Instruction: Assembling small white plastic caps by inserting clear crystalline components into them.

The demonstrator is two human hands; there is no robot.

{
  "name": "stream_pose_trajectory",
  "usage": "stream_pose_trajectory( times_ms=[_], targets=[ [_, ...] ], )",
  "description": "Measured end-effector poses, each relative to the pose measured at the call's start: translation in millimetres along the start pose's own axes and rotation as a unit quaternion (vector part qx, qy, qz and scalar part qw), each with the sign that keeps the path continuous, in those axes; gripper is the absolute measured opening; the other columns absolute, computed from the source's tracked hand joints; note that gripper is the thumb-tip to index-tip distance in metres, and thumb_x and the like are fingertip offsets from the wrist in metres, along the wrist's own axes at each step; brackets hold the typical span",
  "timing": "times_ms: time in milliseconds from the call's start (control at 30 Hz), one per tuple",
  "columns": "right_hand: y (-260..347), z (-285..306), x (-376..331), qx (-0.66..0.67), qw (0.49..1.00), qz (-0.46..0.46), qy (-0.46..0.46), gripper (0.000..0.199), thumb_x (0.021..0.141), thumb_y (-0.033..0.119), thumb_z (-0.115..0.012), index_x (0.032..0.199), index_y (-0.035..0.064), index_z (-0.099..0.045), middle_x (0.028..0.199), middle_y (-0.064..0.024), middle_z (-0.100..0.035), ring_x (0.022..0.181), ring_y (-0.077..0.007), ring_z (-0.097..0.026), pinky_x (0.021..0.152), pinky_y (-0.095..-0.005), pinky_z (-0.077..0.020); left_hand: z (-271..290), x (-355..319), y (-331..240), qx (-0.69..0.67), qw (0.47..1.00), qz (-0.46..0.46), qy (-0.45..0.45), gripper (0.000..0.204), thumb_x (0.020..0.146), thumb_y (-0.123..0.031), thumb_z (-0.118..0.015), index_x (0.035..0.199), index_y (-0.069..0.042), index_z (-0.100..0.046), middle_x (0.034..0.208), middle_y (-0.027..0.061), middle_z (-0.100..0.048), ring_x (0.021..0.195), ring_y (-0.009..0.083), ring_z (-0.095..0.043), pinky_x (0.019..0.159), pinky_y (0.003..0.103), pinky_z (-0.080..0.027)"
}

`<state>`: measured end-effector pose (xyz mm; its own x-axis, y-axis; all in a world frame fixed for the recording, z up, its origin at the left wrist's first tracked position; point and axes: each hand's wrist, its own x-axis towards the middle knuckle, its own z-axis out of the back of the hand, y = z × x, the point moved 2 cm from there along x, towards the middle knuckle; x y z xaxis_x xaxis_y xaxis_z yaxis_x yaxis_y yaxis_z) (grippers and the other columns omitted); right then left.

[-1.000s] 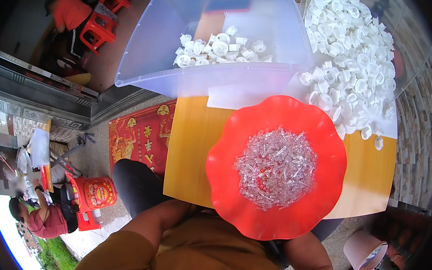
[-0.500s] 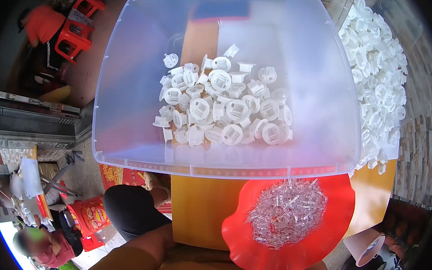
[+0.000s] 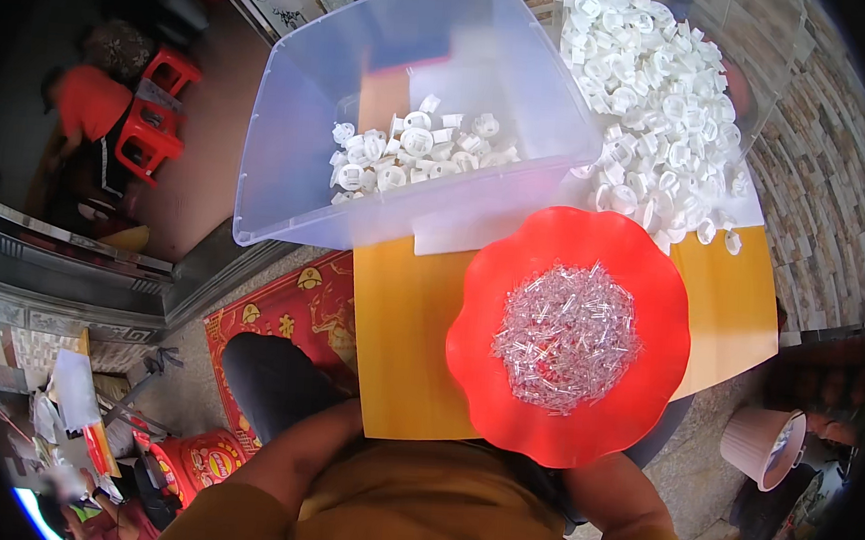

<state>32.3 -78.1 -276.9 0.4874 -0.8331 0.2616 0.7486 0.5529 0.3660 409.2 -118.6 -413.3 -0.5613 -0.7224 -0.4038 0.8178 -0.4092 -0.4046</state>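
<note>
Outdoors on rough paving, a low yellow surface [image 3: 403, 338] stands in front of the seated person, with a stone wall [image 3: 826, 212] to the right and a red patterned mat [image 3: 284, 310] on the ground to its left. On the near right part of the surface sits a red scalloped bowl [image 3: 481, 359] heaped with small clear plastic pieces [image 3: 566, 335]. At the far left a clear plastic bin [image 3: 292, 130] stands tipped, overhanging the surface's far edge, a cluster of white plastic caps [image 3: 411, 148] gathered at its low side. To the far right a larger pile of white caps [image 3: 660, 105] is spread over the surface. Both hands are out of sight: only the upper arms in a mustard sleeve [image 3: 436, 511] show at the lower edge, so whether they hold anything cannot be told. The work looks to be at a pause between handling the bin and the sorting; bringing the hands up to the bowl or the caps would seem the natural need.
</note>
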Motion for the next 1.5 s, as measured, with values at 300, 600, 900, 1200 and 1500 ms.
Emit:
stream_pose_trajectory(
  times_ms=[300, 600, 900, 1200, 1500],
  targets=[
    [22.4, 8.9, -37.4, 0.002, 0.999, 0.022, -0.047, 0.031, 0.085, 0.023, -0.055, 0.113, 0.0093, -0.053, 0.115, -0.0112, -0.055, 0.107, -0.0267, -0.052, 0.088, -0.0374, -0.0421, 55.6, -57.5, -47.0, 0.025, 0.989, 0.121, -0.082, 0.028, 0.083, -0.025, -0.05, 0.093, -0.001, -0.061, 0.088, 0.0206, -0.062, 0.085, 0.0366, -0.059, 0.074, 0.043, -0.046],
    [39.6, 38.3, -36.1, 0.259, 0.965, -0.02, -0.021, 0.032, 0.086, 0.026, -0.052, 0.114, 0.0107, -0.053, 0.119, -0.011, -0.053, 0.11, -0.0268, -0.05, 0.092, -0.0389, -0.0395, 234.1, -183.0, -139.8, 0.102, 0.869, 0.225, -0.428, 0.013, 0.084, -0.013, -0.052, 0.086, -0.001, -0.057, 0.079, 0.0151, -0.06, 0.076, 0.0283, -0.059, 0.069, 0.035, -0.046],
    [54.0, 66.2, -39.3, 0.244, 0.962, -0.04, 0.118, 0.028, 0.082, 0.022, -0.053, 0.106, 0.0092, -0.057, 0.109, -0.013, -0.057, 0.106, -0.0283, -0.051, 0.092, -0.0392, -0.0388, 255.4, -121.2, -288.0, 0.028, 0.922, -0.041, -0.384, 0.009, 0.076, -0.003, -0.062, 0.085, -0.002, -0.06, 0.079, 0.0112, -0.061, 0.075, 0.0281, -0.059, 0.068, 0.035, -0.046],
    [108.0, 179.6, -45.4, 0.261, 0.873, 0.083, 0.404, 0.033, 0.087, 0.027, -0.051, 0.107, 0.0012, -0.055, 0.097, -0.0155, -0.06, 0.088, -0.0311, -0.058, 0.075, -0.0371, -0.0477, 246.2, -82.1, -311.0, 0.014, 0.932, -0.181, -0.314, 0.013, 0.076, -0.005, -0.062, 0.088, -0.004, -0.058, 0.078, 0.0089, -0.06, 0.073, 0.0255, -0.058, 0.066, 0.035, -0.045],
    [-8.7, 289.2, -4.5, 0.504, 0.823, -0.14, -0.224, 0.02, 0.086, 0.016, -0.056, 0.093, -0.0019, -0.061, 0.085, -0.0074, -0.065, 0.077, -0.012, -0.058, 0.074, -0.0245, -0.0425, 266.7, -49.7, -342.8, 0.025, 0.944, -0.196, -0.263, 0.013, 0.076, -0.007, -0.063, 0.088, -0.004, -0.059, 0.081, 0.007, -0.061, 0.074, 0.0245, -0.058, 0.066, 0.034, -0.044]
  ],
)
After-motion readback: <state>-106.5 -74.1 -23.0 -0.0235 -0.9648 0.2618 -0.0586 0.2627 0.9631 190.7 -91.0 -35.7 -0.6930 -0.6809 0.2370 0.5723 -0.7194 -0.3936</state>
